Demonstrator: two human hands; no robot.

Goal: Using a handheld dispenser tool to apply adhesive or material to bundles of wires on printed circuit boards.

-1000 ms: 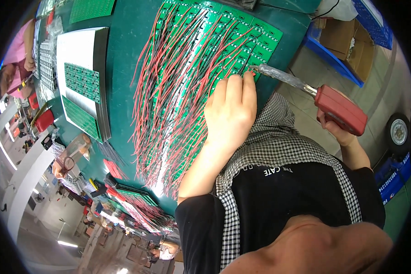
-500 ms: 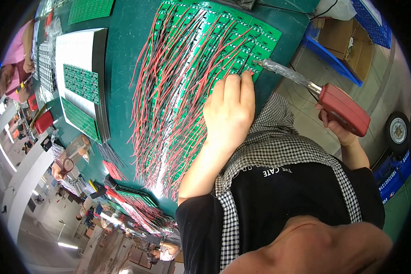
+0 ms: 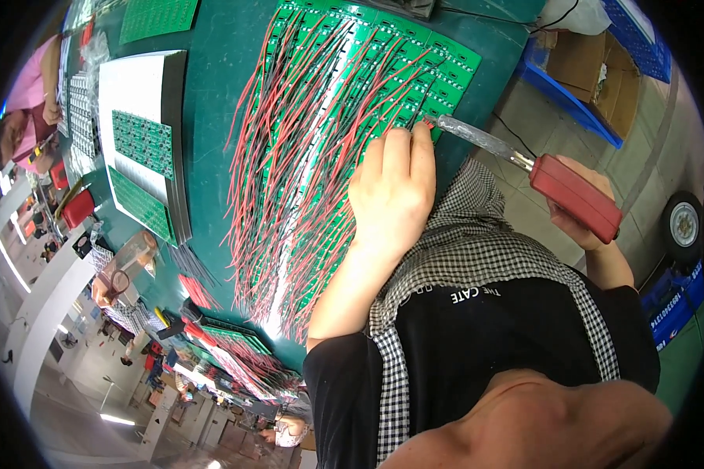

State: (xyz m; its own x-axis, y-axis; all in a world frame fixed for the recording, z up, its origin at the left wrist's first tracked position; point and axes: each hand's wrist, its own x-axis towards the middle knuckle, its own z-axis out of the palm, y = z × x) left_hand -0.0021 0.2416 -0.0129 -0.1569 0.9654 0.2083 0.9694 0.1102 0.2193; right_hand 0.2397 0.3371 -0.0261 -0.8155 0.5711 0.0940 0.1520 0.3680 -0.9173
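Your one green table (image 3: 211, 148) takes up the most room, and its top end is cut off by the frame. On it, at the edge in front of you, lies one broad sheet of joined green circuit boards (image 3: 455, 62), its far end also cropped; you can't count the boards because a mass of red and black wires (image 3: 285, 156) (far too many to number) covers most of them. To the left stands one white stack (image 3: 139, 82), partly covered by two green panels (image 3: 142, 143). Your one red gun-shaped tool (image 3: 577, 195) slants in from the right, its shaft wrapped in something grey and shiny. Both your hands show: the left hand (image 3: 391, 184) rests over the sheet's near edge, fingers close together, thumb out of sight, so you cannot tell whether they pinch a wire; the right hand (image 3: 577, 230) is clamped around the tool's handle, which hides part of it. A third panel (image 3: 158, 19) is cropped at the top. Smallest is the tool's tip, just beside your left fingertips; whether it touches a board is too fine to make out.
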